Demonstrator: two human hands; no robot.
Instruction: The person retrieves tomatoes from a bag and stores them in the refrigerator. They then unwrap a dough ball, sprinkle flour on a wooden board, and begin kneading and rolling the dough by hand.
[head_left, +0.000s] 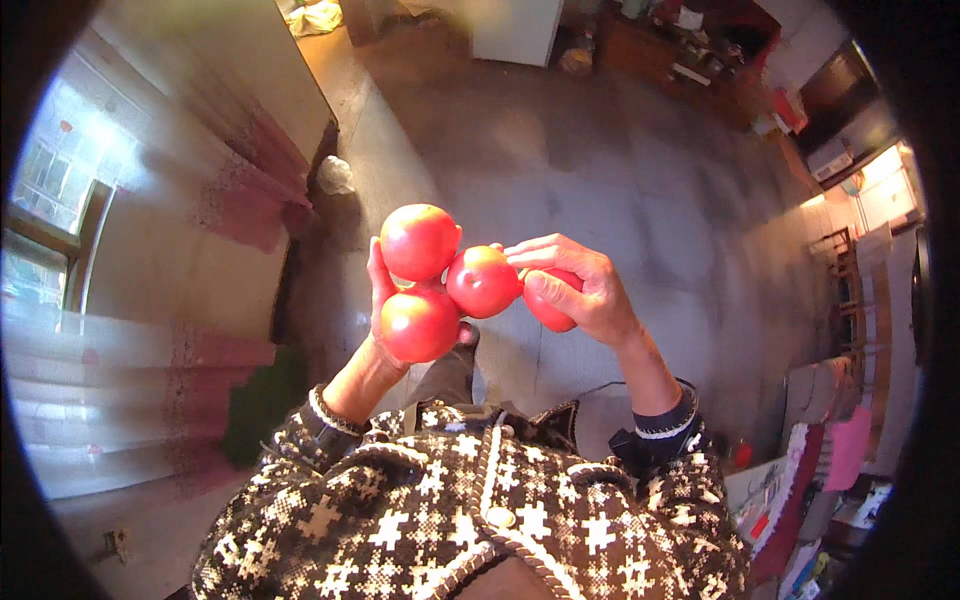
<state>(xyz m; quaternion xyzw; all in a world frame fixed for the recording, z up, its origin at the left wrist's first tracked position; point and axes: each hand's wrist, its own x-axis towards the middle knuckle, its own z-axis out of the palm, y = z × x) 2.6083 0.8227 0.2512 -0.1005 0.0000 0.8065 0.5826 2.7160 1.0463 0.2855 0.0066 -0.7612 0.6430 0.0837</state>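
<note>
Four red tomatoes fill the space between my hands. My left hand (382,348) cradles three of them: one upper tomato (419,240), a lower tomato (416,323) and a middle tomato (481,281) toward the right. My right hand (590,290) has its fingers over a fourth tomato (548,310), partly hidden under them, with the fingertips reaching to the middle one. Most of my left hand's fingers are hidden beneath the fruit.
At the left are a window (70,150) with pink-edged curtains (250,200) and a pale crumpled item (336,176) on the floor (560,170). A wooden cabinet (650,60) with clutter stands ahead. Chairs (840,260) and piled things line the right.
</note>
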